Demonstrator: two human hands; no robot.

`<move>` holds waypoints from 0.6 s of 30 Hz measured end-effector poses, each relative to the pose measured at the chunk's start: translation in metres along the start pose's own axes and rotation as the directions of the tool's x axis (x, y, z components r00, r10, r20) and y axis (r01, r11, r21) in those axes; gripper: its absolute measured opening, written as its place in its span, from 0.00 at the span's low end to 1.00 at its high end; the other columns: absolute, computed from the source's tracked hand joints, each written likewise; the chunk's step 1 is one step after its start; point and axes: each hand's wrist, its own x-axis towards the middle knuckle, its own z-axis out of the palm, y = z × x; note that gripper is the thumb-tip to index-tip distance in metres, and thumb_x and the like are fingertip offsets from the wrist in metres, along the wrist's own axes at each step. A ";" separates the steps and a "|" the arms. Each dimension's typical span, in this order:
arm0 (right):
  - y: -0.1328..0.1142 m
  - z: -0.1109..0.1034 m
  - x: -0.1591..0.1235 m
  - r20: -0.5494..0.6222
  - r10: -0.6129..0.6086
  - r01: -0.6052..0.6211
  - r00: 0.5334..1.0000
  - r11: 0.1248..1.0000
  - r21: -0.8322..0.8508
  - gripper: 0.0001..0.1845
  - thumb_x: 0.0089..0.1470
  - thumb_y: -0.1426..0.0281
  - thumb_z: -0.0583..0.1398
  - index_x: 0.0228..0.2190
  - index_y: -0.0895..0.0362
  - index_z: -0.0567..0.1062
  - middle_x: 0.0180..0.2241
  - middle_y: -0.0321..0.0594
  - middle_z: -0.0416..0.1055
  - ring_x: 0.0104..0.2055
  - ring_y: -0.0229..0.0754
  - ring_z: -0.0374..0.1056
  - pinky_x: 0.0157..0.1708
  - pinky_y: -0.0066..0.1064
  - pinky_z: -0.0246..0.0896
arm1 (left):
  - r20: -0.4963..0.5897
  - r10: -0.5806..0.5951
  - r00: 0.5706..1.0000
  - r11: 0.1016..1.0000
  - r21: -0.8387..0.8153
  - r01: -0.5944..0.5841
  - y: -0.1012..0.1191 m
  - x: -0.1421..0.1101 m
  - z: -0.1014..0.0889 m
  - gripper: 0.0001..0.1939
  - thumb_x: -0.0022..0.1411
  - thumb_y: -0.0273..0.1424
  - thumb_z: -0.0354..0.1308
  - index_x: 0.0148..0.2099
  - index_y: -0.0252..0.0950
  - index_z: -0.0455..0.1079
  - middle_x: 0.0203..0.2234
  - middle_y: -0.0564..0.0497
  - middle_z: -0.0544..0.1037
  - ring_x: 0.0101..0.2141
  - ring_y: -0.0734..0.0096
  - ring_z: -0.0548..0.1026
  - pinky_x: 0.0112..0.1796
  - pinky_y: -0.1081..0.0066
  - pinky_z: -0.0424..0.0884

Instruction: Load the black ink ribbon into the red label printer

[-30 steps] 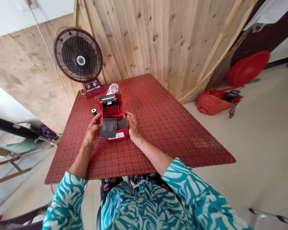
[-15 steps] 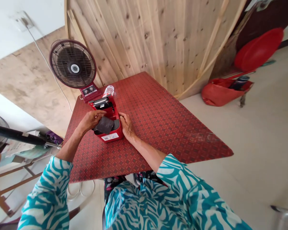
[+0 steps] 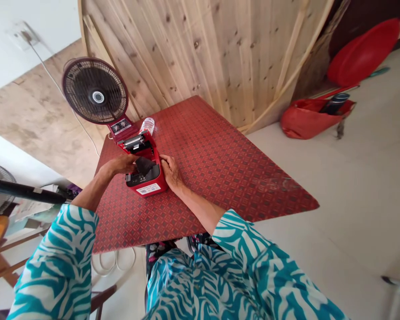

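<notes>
A red and black printer (image 3: pixel 162 180), which looks like a label or receipt printer, stands on the table with its lid (image 3: pixel 135 143) raised, showing a roller. My left hand (image 3: pixel 122 164) reaches over its left side, fingers closed on a dark cloth (image 3: pixel 144 166). Part of the cloth is down inside the open printer, and the fingertips are partly hidden there. My right hand (image 3: pixel 171 172) grips the printer's right side, with its fingers at the upper edge. Behind the raised lid lies a clear plastic bottle (image 3: pixel 148 125).
The red patterned table (image 3: pixel 220 169) runs to a wooden plank wall (image 3: pixel 213 49). At its back left corner stands a dark red fan-shaped heater (image 3: pixel 96 95). A red bag (image 3: pixel 302 122) and a red basin (image 3: pixel 363 53) are at the right. A white cable (image 3: pixel 115 262) lies on the floor.
My left hand has moved the cloth deeper into the printer, away from its front edge, uncovering the black front panel. My right hand stays at the printer's side. The view has shifted slightly.
</notes>
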 end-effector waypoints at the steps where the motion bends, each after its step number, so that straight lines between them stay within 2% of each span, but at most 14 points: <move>1: 0.000 0.000 0.000 0.001 -0.002 0.002 1.000 1.000 -0.003 0.15 0.60 0.64 0.53 0.44 0.50 0.77 0.45 0.41 0.74 0.53 0.45 0.68 0.61 0.43 0.62 | 0.077 -0.002 0.997 1.000 -0.012 0.003 0.001 -0.002 0.001 0.20 0.46 0.23 0.60 0.44 0.37 0.78 0.24 0.55 0.80 0.32 0.60 0.79 0.36 0.69 0.75; 3: -0.001 -0.001 0.000 0.001 -0.003 0.003 1.000 1.000 -0.011 0.16 0.60 0.64 0.53 0.44 0.51 0.77 0.45 0.42 0.74 0.53 0.45 0.68 0.60 0.43 0.63 | 0.207 0.016 0.978 0.998 -0.069 -0.002 0.002 -0.006 0.002 0.19 0.46 0.24 0.61 0.44 0.37 0.78 0.25 0.54 0.81 0.32 0.61 0.79 0.38 0.66 0.76; 5: -0.002 -0.002 -0.001 0.002 -0.001 0.002 1.000 1.000 -0.021 0.16 0.60 0.64 0.53 0.44 0.51 0.77 0.45 0.42 0.74 0.53 0.46 0.68 0.60 0.44 0.63 | 0.206 0.048 0.977 0.988 -0.152 -0.016 0.003 -0.012 0.005 0.17 0.49 0.28 0.62 0.44 0.36 0.79 0.30 0.51 0.82 0.35 0.60 0.80 0.42 0.63 0.77; 8: -0.003 -0.004 -0.002 0.015 0.003 -0.002 1.000 1.000 -0.029 0.17 0.61 0.63 0.52 0.45 0.51 0.77 0.46 0.42 0.74 0.54 0.46 0.68 0.61 0.45 0.62 | 0.030 0.051 0.998 0.968 -0.249 -0.042 0.001 -0.027 0.006 0.16 0.53 0.36 0.66 0.44 0.36 0.80 0.39 0.46 0.84 0.41 0.57 0.80 0.46 0.59 0.77; 11: -0.004 -0.005 -0.003 0.017 0.015 -0.014 1.000 1.000 -0.026 0.17 0.61 0.62 0.52 0.45 0.51 0.77 0.46 0.42 0.74 0.53 0.45 0.68 0.61 0.44 0.62 | -0.178 0.020 0.984 0.915 -0.393 -0.090 -0.007 -0.051 0.001 0.20 0.53 0.41 0.69 0.46 0.37 0.80 0.42 0.44 0.84 0.45 0.56 0.80 0.50 0.58 0.76; 13: -0.004 -0.005 -0.003 0.016 0.021 -0.020 1.000 1.000 -0.022 0.17 0.60 0.62 0.52 0.45 0.51 0.77 0.46 0.42 0.74 0.53 0.45 0.68 0.61 0.44 0.62 | -0.312 -0.048 0.949 0.843 -0.522 -0.129 -0.019 -0.070 -0.006 0.23 0.52 0.42 0.72 0.48 0.37 0.79 0.44 0.44 0.84 0.46 0.56 0.80 0.52 0.58 0.76; 15: -0.003 -0.006 -0.004 0.017 0.020 -0.020 1.000 1.000 -0.016 0.17 0.60 0.62 0.53 0.45 0.51 0.77 0.46 0.42 0.74 0.54 0.46 0.68 0.61 0.45 0.62 | -0.415 -0.174 0.893 0.772 -0.621 -0.138 -0.037 -0.089 -0.010 0.27 0.50 0.42 0.74 0.50 0.38 0.79 0.45 0.44 0.84 0.46 0.58 0.80 0.51 0.59 0.76; 17: -0.001 -0.006 -0.004 0.013 0.016 -0.016 1.000 1.000 -0.010 0.17 0.59 0.61 0.53 0.45 0.51 0.77 0.47 0.42 0.74 0.54 0.46 0.68 0.61 0.45 0.62 | -0.425 -0.292 0.857 0.732 -0.676 -0.086 -0.061 -0.104 -0.009 0.29 0.47 0.44 0.75 0.49 0.37 0.79 0.44 0.44 0.84 0.44 0.58 0.81 0.49 0.61 0.78; 18: -0.001 -0.006 -0.004 0.005 0.015 -0.015 1.000 1.000 -0.005 0.17 0.59 0.61 0.53 0.45 0.51 0.77 0.47 0.42 0.74 0.54 0.46 0.68 0.61 0.45 0.62 | -0.397 -0.339 0.853 0.719 -0.694 -0.038 -0.073 -0.109 -0.005 0.30 0.45 0.46 0.76 0.48 0.37 0.80 0.43 0.44 0.85 0.42 0.58 0.81 0.46 0.61 0.79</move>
